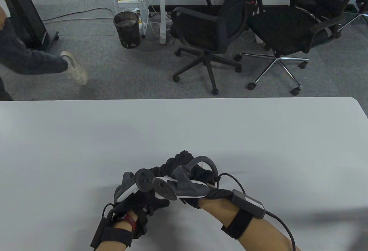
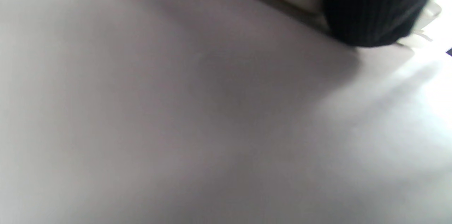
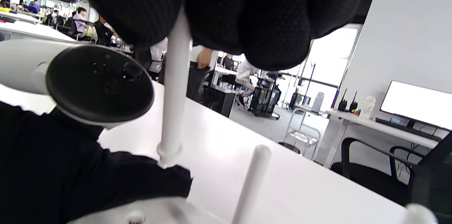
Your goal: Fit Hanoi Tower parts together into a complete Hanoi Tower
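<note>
In the right wrist view my right hand's fingers (image 3: 247, 16) grip the top of a white peg (image 3: 174, 100). The peg stands upright with its foot at the white base (image 3: 159, 213). A second white peg (image 3: 252, 181) stands on the base to its right, and the tip of a third peg (image 3: 418, 213) shows at the bottom right. My left hand (image 3: 70, 167) lies on the base beside the held peg's foot. In the table view both hands, left (image 1: 138, 199) and right (image 1: 187, 173), meet near the front edge and hide the tower. No discs are in view.
The white table (image 1: 184, 130) stretches far and to both sides of the hands. Two black office chairs (image 1: 212, 32) and a bin (image 1: 127, 29) stand on the floor beyond the far edge. The left wrist view shows only blurred table surface (image 2: 176, 111) and a gloved finger (image 2: 370, 8).
</note>
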The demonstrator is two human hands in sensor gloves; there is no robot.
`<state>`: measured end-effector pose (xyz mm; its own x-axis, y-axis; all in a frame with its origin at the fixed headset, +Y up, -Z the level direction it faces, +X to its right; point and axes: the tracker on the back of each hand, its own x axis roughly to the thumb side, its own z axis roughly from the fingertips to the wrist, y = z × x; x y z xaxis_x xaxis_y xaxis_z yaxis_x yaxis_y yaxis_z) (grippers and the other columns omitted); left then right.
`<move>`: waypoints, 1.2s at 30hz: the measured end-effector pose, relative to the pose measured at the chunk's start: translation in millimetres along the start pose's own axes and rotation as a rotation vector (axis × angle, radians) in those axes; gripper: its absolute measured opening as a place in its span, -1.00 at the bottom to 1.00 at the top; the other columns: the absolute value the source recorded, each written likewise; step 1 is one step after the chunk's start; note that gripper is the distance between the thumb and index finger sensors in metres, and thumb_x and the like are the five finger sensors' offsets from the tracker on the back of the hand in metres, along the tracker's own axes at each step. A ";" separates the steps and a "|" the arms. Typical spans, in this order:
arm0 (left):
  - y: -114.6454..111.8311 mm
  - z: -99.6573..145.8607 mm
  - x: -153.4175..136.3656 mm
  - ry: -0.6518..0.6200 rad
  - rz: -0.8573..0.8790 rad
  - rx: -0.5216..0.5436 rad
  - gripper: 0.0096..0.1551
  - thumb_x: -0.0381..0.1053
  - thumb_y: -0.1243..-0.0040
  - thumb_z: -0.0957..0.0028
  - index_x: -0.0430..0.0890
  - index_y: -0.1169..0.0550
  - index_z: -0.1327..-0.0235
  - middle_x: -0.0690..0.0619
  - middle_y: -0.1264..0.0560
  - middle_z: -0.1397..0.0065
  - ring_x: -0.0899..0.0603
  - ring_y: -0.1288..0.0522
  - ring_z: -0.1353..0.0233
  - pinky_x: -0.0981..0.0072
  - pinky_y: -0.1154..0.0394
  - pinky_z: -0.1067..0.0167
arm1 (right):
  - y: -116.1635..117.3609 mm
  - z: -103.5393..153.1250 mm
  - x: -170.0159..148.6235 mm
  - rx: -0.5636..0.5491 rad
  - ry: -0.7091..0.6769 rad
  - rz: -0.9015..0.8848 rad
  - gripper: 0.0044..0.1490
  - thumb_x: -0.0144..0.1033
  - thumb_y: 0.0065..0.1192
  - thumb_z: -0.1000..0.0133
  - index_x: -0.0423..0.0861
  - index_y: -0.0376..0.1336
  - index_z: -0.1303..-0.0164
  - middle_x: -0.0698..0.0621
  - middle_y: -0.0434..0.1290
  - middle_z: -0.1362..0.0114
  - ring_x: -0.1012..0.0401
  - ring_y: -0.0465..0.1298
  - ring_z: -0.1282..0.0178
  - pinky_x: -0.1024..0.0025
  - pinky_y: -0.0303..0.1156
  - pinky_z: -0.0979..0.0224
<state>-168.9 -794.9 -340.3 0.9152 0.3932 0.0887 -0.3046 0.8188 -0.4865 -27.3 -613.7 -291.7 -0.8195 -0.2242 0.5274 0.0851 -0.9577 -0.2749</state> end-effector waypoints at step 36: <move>0.8 -0.4 -0.6 0.000 0.006 0.000 0.46 0.41 -0.39 0.12 0.15 0.42 -0.47 0.03 0.32 -0.67 -0.23 0.34 -0.70 -0.22 0.35 -0.52 | 56.7 -36.3 10.3 0.087 -0.005 -0.163 -0.45 -0.21 0.41 0.18 -0.10 0.41 -0.02 -0.03 0.58 0.04 0.00 0.59 -0.04 -0.14 0.34 -0.46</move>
<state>-169.6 -794.6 -341.1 0.9132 0.3984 0.0860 -0.3101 0.8162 -0.4875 -51.5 -663.7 -331.0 -0.8239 -0.0657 0.5630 0.0004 -0.9933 -0.1154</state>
